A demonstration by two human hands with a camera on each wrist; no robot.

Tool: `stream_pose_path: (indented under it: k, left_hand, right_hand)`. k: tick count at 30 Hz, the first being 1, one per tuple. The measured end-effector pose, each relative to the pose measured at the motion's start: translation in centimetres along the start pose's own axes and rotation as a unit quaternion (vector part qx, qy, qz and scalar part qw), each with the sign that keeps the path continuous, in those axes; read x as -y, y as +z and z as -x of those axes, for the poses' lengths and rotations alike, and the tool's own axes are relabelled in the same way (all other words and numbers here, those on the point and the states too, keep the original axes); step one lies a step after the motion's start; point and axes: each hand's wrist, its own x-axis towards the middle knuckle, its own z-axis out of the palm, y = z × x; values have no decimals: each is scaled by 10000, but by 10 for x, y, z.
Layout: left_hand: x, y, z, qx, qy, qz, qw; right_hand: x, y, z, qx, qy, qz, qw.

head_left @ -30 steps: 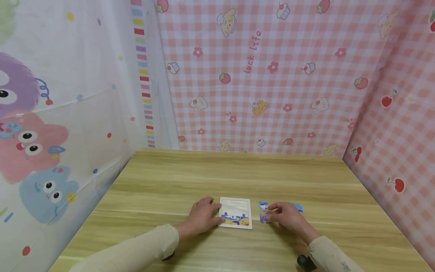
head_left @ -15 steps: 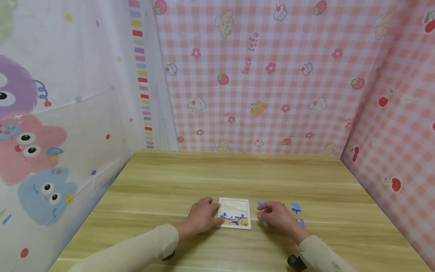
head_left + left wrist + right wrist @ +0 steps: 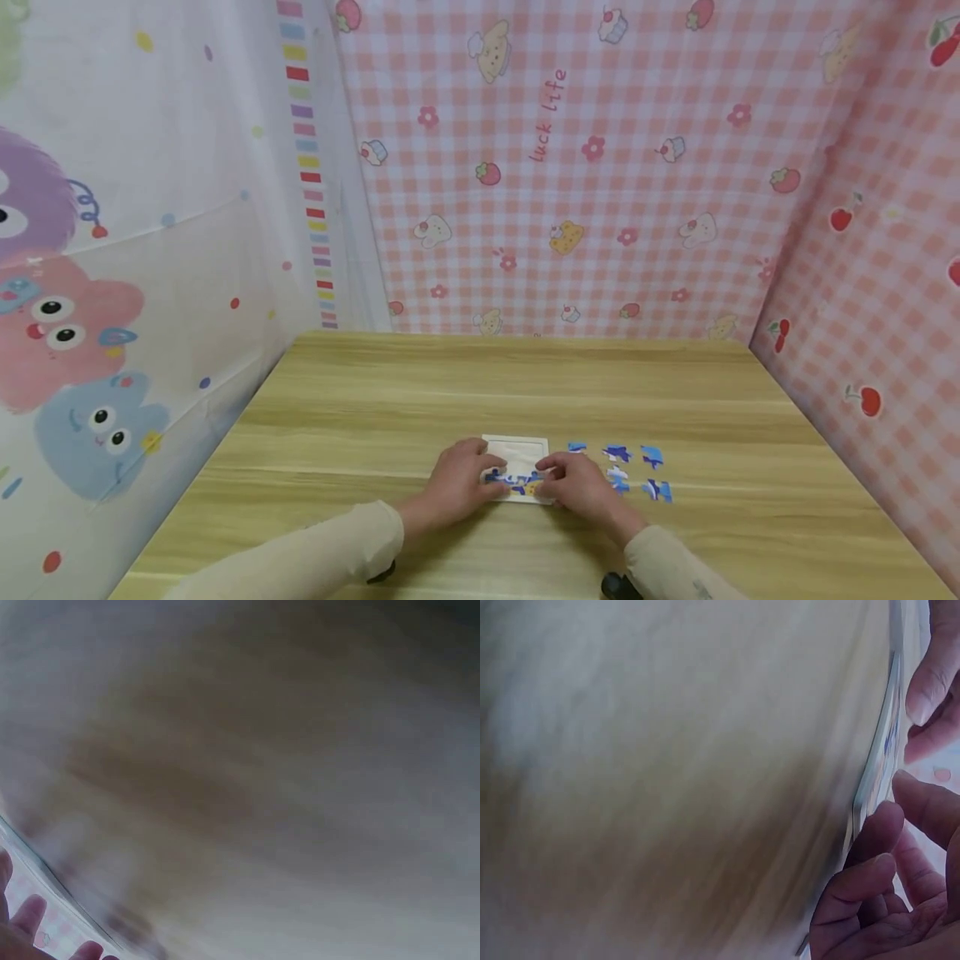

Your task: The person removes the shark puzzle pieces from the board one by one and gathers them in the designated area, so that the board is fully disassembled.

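Observation:
In the head view, a white puzzle frame (image 3: 514, 438) lies on the wooden table, its near part filled with blue and yellow pieces. My left hand (image 3: 459, 482) reaches over the left side of it, thumb and forefinger spread apart above the picture. At the right side, my right hand (image 3: 581, 487) has its fingertips over the filled part. The right wrist view shows that hand's fingers bent and the thumb (image 3: 926, 806) close to a fingertip; whether a piece sits between them is hidden. Loose blue puzzle pieces (image 3: 617, 452) lie right of the frame.
Several loose pieces lie apart from one another, one of them (image 3: 657, 490) at the near right. The wooden table (image 3: 360, 408) reaches back to a pink checked cloth (image 3: 555, 192). Another patterned cloth (image 3: 210, 267) hangs along the left side.
My right hand has moved left from the loose pieces to the frame, uncovering several of them. My left hand has slid slightly right, farther over the frame. The head view has shifted a little.

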Motion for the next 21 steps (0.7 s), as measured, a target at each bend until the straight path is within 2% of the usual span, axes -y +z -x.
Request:
stream_pose_path:
  k: [4, 12, 17, 21]
  left_hand:
    - [-3, 2, 0, -32, 68, -77, 9999]
    - [-5, 2, 2, -22, 442, -163, 9989]
    - [-7, 2, 2, 84, 370, -179, 9991]
    - [-7, 3, 2, 185, 249, -197, 9993]
  right_hand:
    - [1, 5, 0, -32, -9, 14, 10000]
    - [2, 8, -1, -101, -19, 195, 9998]
    - [3, 9, 0, -46, -193, 335, 9992]
    - [5, 8, 1, 2, -156, 329, 9993]
